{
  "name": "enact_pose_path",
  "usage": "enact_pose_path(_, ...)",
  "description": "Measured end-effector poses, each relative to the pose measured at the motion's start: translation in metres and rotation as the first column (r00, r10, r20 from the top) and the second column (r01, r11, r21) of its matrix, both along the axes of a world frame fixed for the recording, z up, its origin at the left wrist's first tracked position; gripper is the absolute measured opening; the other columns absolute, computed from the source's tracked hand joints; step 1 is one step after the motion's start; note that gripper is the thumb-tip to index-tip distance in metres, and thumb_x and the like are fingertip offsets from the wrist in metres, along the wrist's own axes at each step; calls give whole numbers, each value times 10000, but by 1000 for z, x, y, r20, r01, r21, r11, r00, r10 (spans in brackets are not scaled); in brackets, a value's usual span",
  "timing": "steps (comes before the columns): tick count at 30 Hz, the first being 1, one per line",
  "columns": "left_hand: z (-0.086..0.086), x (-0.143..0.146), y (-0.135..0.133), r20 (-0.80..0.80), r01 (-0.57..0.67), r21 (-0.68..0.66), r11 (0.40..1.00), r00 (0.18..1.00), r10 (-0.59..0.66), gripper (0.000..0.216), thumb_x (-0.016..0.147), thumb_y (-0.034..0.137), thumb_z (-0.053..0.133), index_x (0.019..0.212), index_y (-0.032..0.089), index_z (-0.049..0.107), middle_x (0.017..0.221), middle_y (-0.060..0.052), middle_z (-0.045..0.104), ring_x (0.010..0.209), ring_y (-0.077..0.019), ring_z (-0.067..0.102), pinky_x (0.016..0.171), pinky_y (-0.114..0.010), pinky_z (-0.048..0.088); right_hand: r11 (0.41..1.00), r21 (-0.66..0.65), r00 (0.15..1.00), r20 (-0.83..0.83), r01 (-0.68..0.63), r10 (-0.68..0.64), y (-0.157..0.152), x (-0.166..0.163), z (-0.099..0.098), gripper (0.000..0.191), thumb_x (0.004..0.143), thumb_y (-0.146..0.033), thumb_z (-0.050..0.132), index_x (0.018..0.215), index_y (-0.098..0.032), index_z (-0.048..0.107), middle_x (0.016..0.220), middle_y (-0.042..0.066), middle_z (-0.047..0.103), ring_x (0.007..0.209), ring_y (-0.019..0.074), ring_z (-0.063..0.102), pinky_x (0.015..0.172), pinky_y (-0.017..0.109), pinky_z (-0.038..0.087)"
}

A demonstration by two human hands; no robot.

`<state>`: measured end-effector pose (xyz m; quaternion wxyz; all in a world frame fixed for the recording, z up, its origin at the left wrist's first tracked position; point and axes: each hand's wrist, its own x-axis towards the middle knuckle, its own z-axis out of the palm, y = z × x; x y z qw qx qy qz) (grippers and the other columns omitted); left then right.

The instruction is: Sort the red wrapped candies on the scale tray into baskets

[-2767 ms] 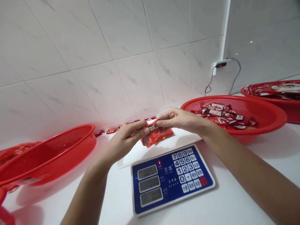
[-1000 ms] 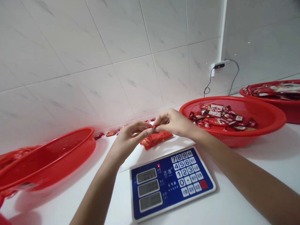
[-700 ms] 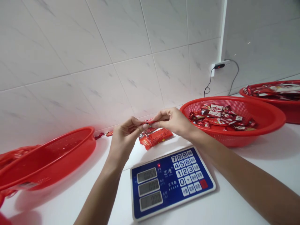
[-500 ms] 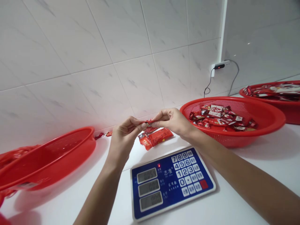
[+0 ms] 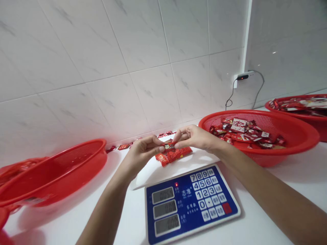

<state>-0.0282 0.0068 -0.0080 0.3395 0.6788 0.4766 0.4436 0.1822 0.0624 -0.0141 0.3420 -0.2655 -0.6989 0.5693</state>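
Between my two hands, above the white pan of a digital scale, a small red wrapped candy is stretched level. My left hand pinches its left end between thumb and fingers. The right end is pinched by my right hand. Just below and behind, red candy packets lie on the pan, partly covered by my hands. The scale's blue front panel faces me with its displays lit and a red light on.
To the right stands a red colander holding wrapped candies, with another filled red basket behind it. Red baskets are on the left. Loose candies lie along the tiled wall, where a power strip hangs.
The view has shifted slightly, so the scene sits lower and further right. My hands have lowered a little relative to the wall, and the candy's printed face now shows between them.
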Motion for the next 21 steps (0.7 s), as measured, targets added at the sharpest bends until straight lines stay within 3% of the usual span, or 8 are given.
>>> enact_pose_path(8,-3,-2,1,-163,-43,-40,998,986,36,245,718,384,749,727,160,650,739,-68,735,729,-221,684,706,-338,501,1000,-12,991,132,22,-20,-1,-1,0,142,716,-101,755,823,-157,681,677,5,693,644,122,620,631,252,436)
enact_pose_path(12,-6,-3,4,-99,-118,20,993,988,119,255,712,402,745,716,171,638,722,-57,737,705,-206,684,675,-311,497,992,8,990,56,127,-127,0,-1,-1,184,753,-118,737,914,-165,662,777,27,733,758,147,676,742,269,483)
enact_pose_path(15,-9,-6,8,-43,-186,52,981,981,188,257,738,418,723,822,182,667,753,-64,764,730,-218,709,694,-321,515,965,64,967,-20,255,-255,3,2,2,190,781,-128,729,943,-173,640,868,57,752,867,172,698,838,297,497)
enact_pose_path(21,-2,-11,4,-251,-313,107,944,910,331,227,747,404,674,795,184,696,714,-68,757,695,-228,708,688,-341,523,918,112,925,-52,381,-377,10,14,7,153,800,-140,717,932,-177,651,879,74,757,857,186,696,837,331,518)
